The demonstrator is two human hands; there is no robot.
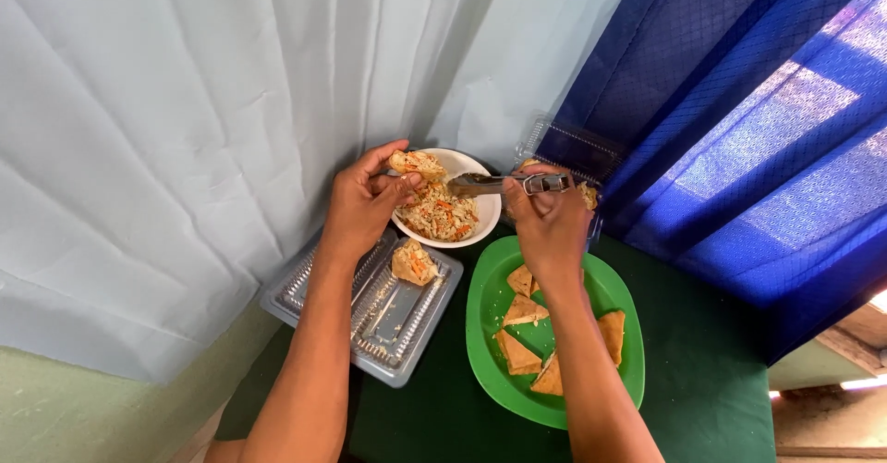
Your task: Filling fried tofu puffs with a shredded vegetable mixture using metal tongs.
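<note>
My left hand (362, 202) holds a filled triangular pastry piece (417, 162) over the left rim of a white bowl (480, 229) of shredded vegetable filling (440, 215). My right hand (549, 225) grips a metal spoon (506, 184), its tip pointing left over the bowl toward the pastry. Below the right hand lies a green oval plate (484, 297) with several fried triangles (518, 354). A clear plastic tray (388, 320) to the left holds one filled piece (414, 262).
Everything rests on a dark green tablecloth (702, 371). A pale curtain (185, 121) hangs behind on the left, a blue curtain (739, 130) on the right. A second clear plastic container (577, 153) stands behind my right hand.
</note>
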